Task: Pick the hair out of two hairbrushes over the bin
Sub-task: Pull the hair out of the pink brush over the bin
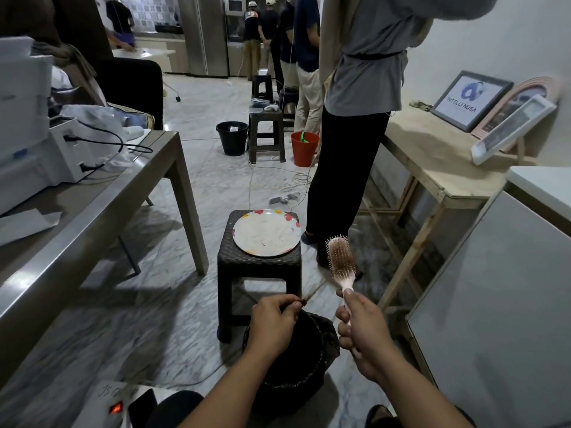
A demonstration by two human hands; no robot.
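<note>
Right hand [361, 327] grips hairbrush [341, 263] handle, head upright | left hand [273, 319] pinches hair [304, 299] over bin [312, 344]

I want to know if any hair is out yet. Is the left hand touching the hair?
Touching. The head view shows the left hand pinching a tuft of hair above the bin.

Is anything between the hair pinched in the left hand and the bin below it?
Nothing visible. The left hand pinches the hair right over the bin, whose open mouth lies just beneath; the brush is off to the right.
</note>
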